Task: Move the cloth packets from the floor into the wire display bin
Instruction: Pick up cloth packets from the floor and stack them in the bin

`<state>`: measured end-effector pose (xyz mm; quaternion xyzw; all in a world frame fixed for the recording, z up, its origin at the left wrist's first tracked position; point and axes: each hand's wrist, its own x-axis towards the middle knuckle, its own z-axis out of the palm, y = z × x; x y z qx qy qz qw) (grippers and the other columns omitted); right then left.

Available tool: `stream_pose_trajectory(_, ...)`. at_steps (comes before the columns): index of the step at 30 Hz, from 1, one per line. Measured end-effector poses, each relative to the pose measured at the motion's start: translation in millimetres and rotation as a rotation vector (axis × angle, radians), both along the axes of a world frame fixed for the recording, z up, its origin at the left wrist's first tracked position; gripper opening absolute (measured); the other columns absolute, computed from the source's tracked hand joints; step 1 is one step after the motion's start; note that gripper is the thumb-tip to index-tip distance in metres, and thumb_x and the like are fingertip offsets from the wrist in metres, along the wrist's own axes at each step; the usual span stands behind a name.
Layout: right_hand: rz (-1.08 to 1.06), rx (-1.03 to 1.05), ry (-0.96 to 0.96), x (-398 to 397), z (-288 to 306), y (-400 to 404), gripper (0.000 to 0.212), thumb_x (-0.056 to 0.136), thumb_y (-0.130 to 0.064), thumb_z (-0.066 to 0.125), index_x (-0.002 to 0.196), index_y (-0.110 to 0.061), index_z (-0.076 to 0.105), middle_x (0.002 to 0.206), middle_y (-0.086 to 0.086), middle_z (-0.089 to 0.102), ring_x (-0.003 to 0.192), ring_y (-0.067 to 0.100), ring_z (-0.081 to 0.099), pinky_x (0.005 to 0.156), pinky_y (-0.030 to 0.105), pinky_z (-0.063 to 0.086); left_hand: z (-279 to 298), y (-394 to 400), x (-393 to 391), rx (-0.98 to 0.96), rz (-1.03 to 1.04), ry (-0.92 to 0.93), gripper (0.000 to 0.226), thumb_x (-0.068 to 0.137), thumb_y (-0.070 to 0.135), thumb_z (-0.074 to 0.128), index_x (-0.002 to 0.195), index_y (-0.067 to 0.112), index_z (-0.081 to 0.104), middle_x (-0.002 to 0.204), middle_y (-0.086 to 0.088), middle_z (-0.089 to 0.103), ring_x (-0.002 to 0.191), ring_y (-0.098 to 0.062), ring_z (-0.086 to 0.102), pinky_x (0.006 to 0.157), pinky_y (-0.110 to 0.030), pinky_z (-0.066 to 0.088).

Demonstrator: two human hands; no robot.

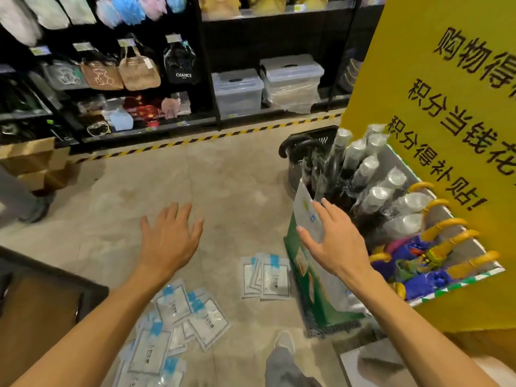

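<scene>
Several white cloth packets with blue tabs lie in a loose pile (173, 331) on the concrete floor below my left arm. A smaller stack of packets (268, 277) lies beside the wire display bin (312, 297), which has a green side panel. One packet (303, 210) stands upright at the bin's top edge. My right hand (332, 241) is against this packet with fingers spread and straight. Pale packets (342, 294) show inside the bin under my right forearm. My left hand (167, 238) hovers over the floor, fingers spread, holding nothing.
Right of the bin is a display of wrapped umbrellas (391, 196) with yellow handles under a large yellow sign (446, 107). A black basket (310, 141) stands behind it. Cardboard boxes (36, 166) and another person's shoe (36, 208) are at left. My foot (284, 342) is near the bin.
</scene>
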<state>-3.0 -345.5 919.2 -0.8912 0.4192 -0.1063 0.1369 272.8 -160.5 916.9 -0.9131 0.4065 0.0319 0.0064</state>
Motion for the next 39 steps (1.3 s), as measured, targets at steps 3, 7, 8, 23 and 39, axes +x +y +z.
stream_pose_trajectory(3, 0.044, 0.038, 0.009, 17.3, -36.5, -26.7, 0.075, 0.096, -0.060, 0.055, 0.154, -0.014, 0.045, 0.157, 0.010, 0.048, 0.145, 0.030, 0.044, 0.119, 0.044, 0.040, -28.5, -18.7, 10.3, 0.023, 0.034, 0.010, 0.066, 0.099, 0.057, 0.021, 0.148, 0.020, 0.047, 0.151, -0.009, 0.052, 0.137, -0.030, 0.049, 0.113, -0.065, 0.027)
stream_pose_trajectory(7, 0.049, 0.151, 0.002, 34.0, -96.5, -39.5, 0.075, 0.094, -0.061, 0.047, 0.149, -0.010, 0.053, 0.153, 0.013, 0.053, 0.140, 0.032, 0.051, 0.116, 0.044, 0.042, -78.7, -35.7, 22.3, 0.099, 0.140, 0.089, 0.065, 0.102, 0.055, 0.019, 0.154, 0.021, 0.037, 0.157, -0.007, 0.045, 0.143, -0.028, 0.043, 0.117, -0.062, 0.022)
stream_pose_trajectory(8, 0.045, 0.173, 0.010, 36.8, -113.4, -40.1, 0.076, 0.094, -0.062, 0.045, 0.151, -0.012, 0.051, 0.155, 0.011, 0.051, 0.142, 0.031, 0.049, 0.116, 0.043, 0.040, -94.8, -39.5, 26.0, 0.112, 0.160, 0.107, 0.065, 0.102, 0.055, 0.020, 0.155, 0.022, 0.037, 0.157, -0.006, 0.045, 0.144, -0.027, 0.042, 0.117, -0.062, 0.021)
stream_pose_trajectory(23, -0.142, 0.380, 0.192, 64.9, -480.5, -82.2, 0.075, 0.100, -0.057, 0.043, 0.162, -0.019, 0.029, 0.169, 0.004, 0.029, 0.156, 0.022, 0.026, 0.127, 0.036, 0.022, -499.3, -98.7, 73.4, 0.331, 0.088, 0.217, 0.061, 0.104, 0.046, 0.027, 0.155, 0.017, 0.039, 0.161, -0.010, 0.040, 0.148, -0.028, 0.037, 0.117, -0.069, 0.011)
stream_pose_trajectory(39, -0.260, 0.354, 0.219, 80.6, -954.9, -107.5, 0.103, 0.091, -0.070, 0.035, 0.158, 0.006, 0.025, 0.163, 0.026, 0.031, 0.151, 0.038, 0.031, 0.127, 0.045, 0.024, -948.7, -134.0, 88.3, 0.336, -0.125, 0.211, 0.078, 0.100, 0.062, 0.003, 0.162, 0.016, 0.009, 0.172, -0.007, -0.001, 0.158, -0.024, -0.004, 0.122, -0.064, -0.007)
